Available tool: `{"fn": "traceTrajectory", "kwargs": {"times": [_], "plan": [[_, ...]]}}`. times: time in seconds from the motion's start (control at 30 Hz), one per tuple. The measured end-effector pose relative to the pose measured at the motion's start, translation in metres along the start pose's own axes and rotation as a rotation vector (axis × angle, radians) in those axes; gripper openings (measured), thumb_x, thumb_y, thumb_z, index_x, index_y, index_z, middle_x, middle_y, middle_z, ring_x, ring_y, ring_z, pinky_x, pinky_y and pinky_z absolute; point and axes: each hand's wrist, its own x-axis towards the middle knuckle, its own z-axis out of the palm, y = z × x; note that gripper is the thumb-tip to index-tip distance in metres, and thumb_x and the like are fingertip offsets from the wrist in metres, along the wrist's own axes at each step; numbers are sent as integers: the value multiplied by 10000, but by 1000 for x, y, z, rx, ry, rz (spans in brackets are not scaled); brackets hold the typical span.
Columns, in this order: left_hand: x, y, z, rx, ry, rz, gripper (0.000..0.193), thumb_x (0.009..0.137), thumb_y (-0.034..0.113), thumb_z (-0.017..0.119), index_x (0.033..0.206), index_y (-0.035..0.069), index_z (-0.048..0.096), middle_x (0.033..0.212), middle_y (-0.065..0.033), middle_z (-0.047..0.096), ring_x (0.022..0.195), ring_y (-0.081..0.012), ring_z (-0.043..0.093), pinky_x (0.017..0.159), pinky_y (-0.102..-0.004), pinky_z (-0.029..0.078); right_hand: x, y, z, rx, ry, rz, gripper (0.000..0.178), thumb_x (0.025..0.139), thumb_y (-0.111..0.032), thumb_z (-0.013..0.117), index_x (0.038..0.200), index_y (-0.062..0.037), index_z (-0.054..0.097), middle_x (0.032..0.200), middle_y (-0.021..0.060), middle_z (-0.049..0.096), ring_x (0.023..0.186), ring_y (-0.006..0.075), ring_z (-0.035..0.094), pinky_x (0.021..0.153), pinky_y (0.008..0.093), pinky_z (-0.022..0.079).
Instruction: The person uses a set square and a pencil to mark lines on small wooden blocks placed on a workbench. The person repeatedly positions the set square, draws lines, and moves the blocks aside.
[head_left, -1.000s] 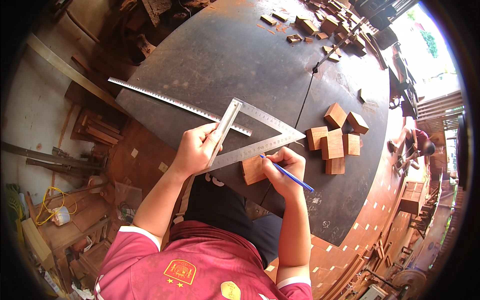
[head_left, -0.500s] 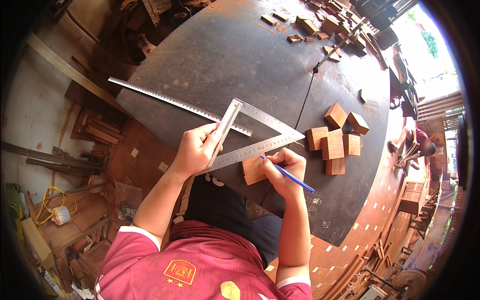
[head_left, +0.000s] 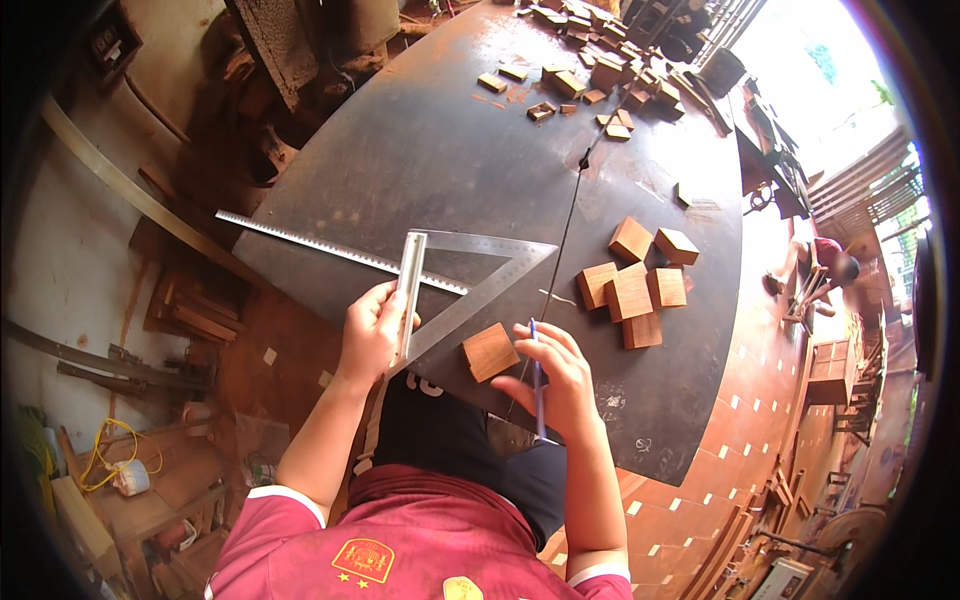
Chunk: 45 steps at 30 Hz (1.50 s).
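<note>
My left hand (head_left: 370, 335) grips the thick edge of a metal triangle square (head_left: 500, 248), which is tilted over the table's near edge. A steel ruler (head_left: 330, 247) lies flat on the dark tabletop, its right end passing under the square. Close to my right hand (head_left: 562, 385) is a single reddish-brown wooden block (head_left: 490, 352) at the table's near edge. A blue pen (head_left: 539, 385) is tucked among that hand's fingers, while the thumb and forefinger spread toward the block without clearly touching it.
Several similar blocks (head_left: 630, 292) sit clustered to the right, some stacked. More small wood pieces (head_left: 605, 75) are heaped at the table's far end. A dark seam line crosses the tabletop (head_left: 400, 150). Another person (head_left: 825, 265) crouches on the tiled floor at far right.
My left hand has drawn the square left, away from the block. My right hand has lowered and opened its writing grip, and the pen now points upright. The block is turned slightly.
</note>
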Motion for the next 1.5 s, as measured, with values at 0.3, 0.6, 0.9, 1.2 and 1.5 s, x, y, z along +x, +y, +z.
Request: {"fn": "traceTrajectory", "kwargs": {"times": [0.3,0.6,0.9,1.2,1.5], "plan": [[-56,-16,7,-180,-23,-7,237,1082,105,580,1262,-28,504,970,-123,718,748,-117,695,640,-261,605,-3,-3,33,-72,48,156,733,667,-288,965,1276,-84,612,1253,144,694,1179,352,644,1025,477,478],[-53,-5,9,504,-95,21,242,1019,187,724,1082,-7,594,925,-151,725,726,-144,736,571,-308,600,-15,4,42,-11,226,194,739,639,-244,999,1250,-47,632,1142,167,695,1047,360,685,925,451,561],[-21,31,3,990,-544,911,565,849,570,790,1168,107,737,1177,-100,677,1213,-332,615,1064,-482,424,-11,3,39,-9,220,175,711,669,-234,977,1259,-43,630,1162,156,701,1092,370,668,973,463,546],[15,10,-18,995,-714,1207,653,746,698,789,896,79,646,867,-77,640,933,-298,667,901,-420,494,-12,2,44,-17,233,208,716,662,-225,970,1263,-49,623,1187,161,692,1105,375,655,980,470,539],[-16,33,17,1027,-662,1069,769,713,562,801,1296,70,700,761,-58,646,703,-253,625,754,-396,460,-14,2,40,-3,209,226,698,665,-178,956,1270,-41,635,1200,172,695,1128,381,658,999,466,537]]}}
